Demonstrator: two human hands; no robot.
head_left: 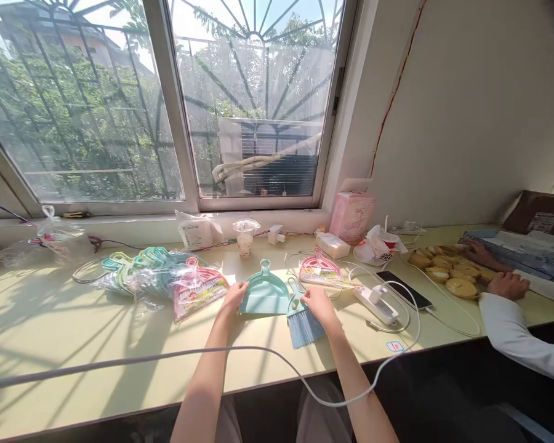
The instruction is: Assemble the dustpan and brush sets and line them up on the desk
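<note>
In the middle of the table a mint-green dustpan lies with its looped handle toward the window. My left hand grips its left edge, fingers closed on the rim. Just right of the dustpan is a small hand brush with blue bristles pointing toward me. My right hand holds the brush by its green head, fingers closed at its right side. Left of my left hand lies a bagged pink dustpan set, and beyond the brush sits another pink set.
Several bagged green sets are heaped on the left. A white cable crosses in front of me, over my forearms. A power strip and phone lie right. A co-worker's hand rests near yellow round items. A cup stands by the window.
</note>
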